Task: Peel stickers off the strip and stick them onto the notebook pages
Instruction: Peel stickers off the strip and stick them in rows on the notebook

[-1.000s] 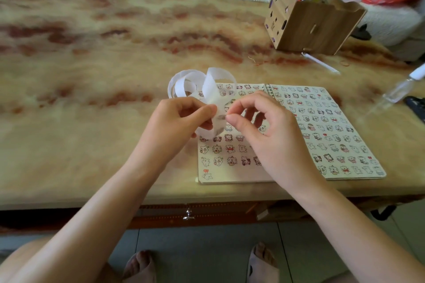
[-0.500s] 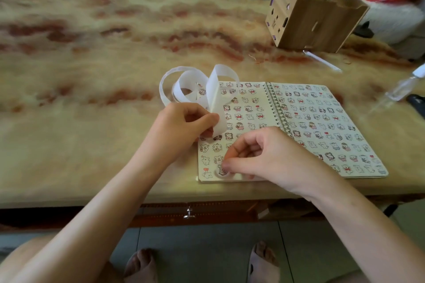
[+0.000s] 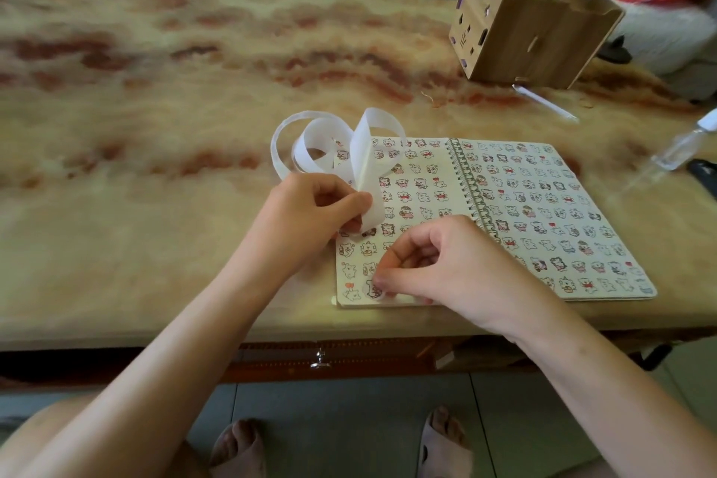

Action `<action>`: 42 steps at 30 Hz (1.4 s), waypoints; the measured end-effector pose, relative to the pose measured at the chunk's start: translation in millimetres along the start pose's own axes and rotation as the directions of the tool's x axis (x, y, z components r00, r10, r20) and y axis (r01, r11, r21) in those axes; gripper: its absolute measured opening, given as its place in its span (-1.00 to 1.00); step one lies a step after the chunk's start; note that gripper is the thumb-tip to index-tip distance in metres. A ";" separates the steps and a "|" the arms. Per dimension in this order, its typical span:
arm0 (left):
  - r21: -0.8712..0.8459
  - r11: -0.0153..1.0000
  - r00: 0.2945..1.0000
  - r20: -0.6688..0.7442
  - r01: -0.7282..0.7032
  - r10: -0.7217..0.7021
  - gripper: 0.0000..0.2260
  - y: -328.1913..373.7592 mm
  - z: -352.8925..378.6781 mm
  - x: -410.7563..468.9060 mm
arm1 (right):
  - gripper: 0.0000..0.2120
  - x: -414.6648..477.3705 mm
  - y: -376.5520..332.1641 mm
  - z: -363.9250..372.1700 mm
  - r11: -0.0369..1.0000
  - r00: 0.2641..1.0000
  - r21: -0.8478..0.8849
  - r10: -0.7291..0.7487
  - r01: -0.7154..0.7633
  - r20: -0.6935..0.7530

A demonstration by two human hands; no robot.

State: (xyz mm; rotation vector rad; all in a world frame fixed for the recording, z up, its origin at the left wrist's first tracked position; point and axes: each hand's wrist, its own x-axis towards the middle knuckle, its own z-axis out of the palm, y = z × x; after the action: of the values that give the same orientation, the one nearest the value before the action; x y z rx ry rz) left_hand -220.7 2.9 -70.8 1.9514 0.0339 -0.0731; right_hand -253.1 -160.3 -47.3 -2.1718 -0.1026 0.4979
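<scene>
An open spiral notebook (image 3: 543, 213) lies on the marble table, both pages covered with rows of small cartoon stickers. My left hand (image 3: 310, 213) pinches a curled white sticker strip (image 3: 329, 144) above the left page's upper left corner. My right hand (image 3: 438, 268), fingers curled, presses a sticker (image 3: 373, 289) down with thumb and fingertip near the bottom edge of the left page.
A wooden pen holder (image 3: 531, 39) full of pens stands at the back right. A white stick (image 3: 543, 101) lies in front of it. A clear spray bottle (image 3: 686, 144) and a dark object (image 3: 704, 175) sit at the right edge. The table's front edge runs just below the notebook.
My right hand left the strip and moved down to the bottom of the left page with a sticker. My left hand stayed put, still holding the strip.
</scene>
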 end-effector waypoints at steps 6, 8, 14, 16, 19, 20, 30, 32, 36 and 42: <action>-0.001 1.000 1.000 0.000 0.010 -0.010 -0.82 -0.8 0.1 -0.3 | -0.90 0.3 -0.4 1.1 1.000 1.000 -0.019 0.003 -0.003 -0.007; 0.001 1.000 1.000 -0.001 0.011 -0.011 -0.82 -0.5 0.2 -0.4 | -0.89 0.6 -0.4 2.0 1.000 1.000 -0.029 -0.002 0.001 -0.019; 0.004 1.000 1.000 0.000 0.000 0.000 -0.81 -0.5 -0.1 -1.0 | -0.89 -0.5 1.1 5.1 0.995 0.998 -0.101 -0.022 0.016 -0.067; -0.002 1.000 1.000 0.002 0.000 0.000 -0.81 -0.9 0.0 -0.6 | -0.89 -1.1 1.4 5.7 0.990 0.997 -0.137 -0.030 0.020 -0.072; 0.002 1.000 1.000 0.003 0.003 -0.003 -0.81 -1.6 0.4 0.1 | -0.88 -1.2 2.1 4.5 0.987 0.997 -0.160 -0.039 0.027 -0.069; 0.004 1.000 1.000 0.004 0.005 -0.005 -0.82 -1.6 0.5 0.1 | -0.87 -0.8 2.4 3.6 0.987 0.997 -0.157 -0.041 0.030 -0.068; 0.004 1.000 1.000 0.006 0.009 -0.009 -0.82 -1.0 1.2 0.1 | -0.78 5.9 7.2 0.7 0.991 0.996 -0.122 -0.057 0.049 -0.062; 0.002 1.000 1.000 0.005 0.010 -0.010 -0.82 -0.9 1.1 0.0 | -0.71 4.8 5.7 4.0 0.987 0.994 -0.156 -0.063 0.048 -0.093; 0.002 1.000 1.000 0.003 0.013 -0.013 -0.82 -1.0 1.2 -0.2 | -0.75 4.8 5.8 5.6 0.971 0.991 -0.231 -0.082 0.057 -0.101; 0.007 1.000 1.000 0.005 0.008 -0.008 -0.82 -3.0 0.8 0.8 | -0.78 4.8 6.2 3.0 0.982 0.995 -0.181 -0.068 0.053 -0.079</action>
State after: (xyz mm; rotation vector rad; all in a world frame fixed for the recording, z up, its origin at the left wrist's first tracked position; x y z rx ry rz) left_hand -220.1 3.2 -73.9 1.9585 0.0382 -0.0834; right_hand -250.4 -160.6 -55.3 -2.3544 -0.1722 0.3737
